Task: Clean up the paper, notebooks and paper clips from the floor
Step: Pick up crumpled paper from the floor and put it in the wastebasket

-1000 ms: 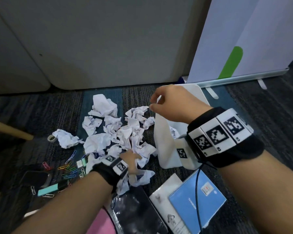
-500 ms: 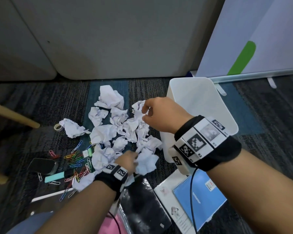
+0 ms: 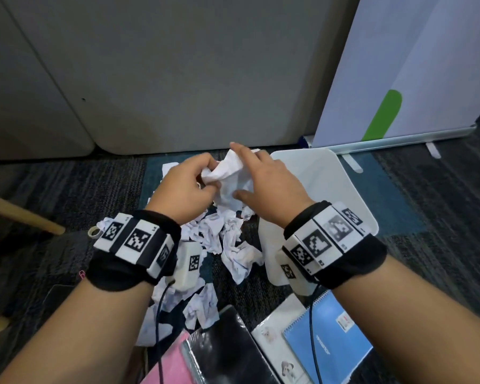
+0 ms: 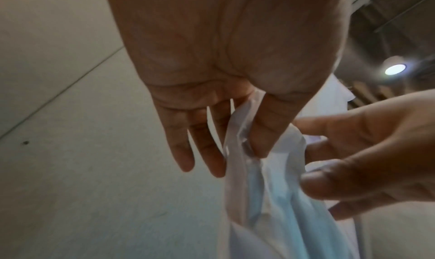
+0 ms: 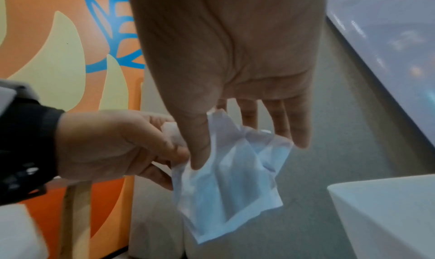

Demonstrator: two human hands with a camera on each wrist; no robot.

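Observation:
A crumpled white paper (image 3: 227,176) is held up in the air between both hands, left of the white bin (image 3: 341,189). My left hand (image 3: 208,176) pinches its left edge between thumb and fingers (image 4: 259,143). My right hand (image 3: 234,170) holds its right side, with the thumb (image 5: 200,151) on the front and the nearly straight fingers behind the sheet. Several more crumpled papers (image 3: 233,245) lie on the carpet below the hands. Black (image 3: 227,347), white (image 3: 272,333), blue (image 3: 327,345) and pink (image 3: 169,364) notebooks lie near me. One pink paper clip (image 3: 81,273) shows beside my left wrist.
A grey cabinet (image 3: 178,65) stands behind the pile. A white board with a green stripe (image 3: 399,79) leans at the back right. A tape roll (image 3: 94,231) lies left of the papers, and a wooden leg (image 3: 22,214) crosses the carpet at the left.
Both hands have come up from the floor pile and met in front of me. The left lifted a paper off the pile and the right now holds that same paper.

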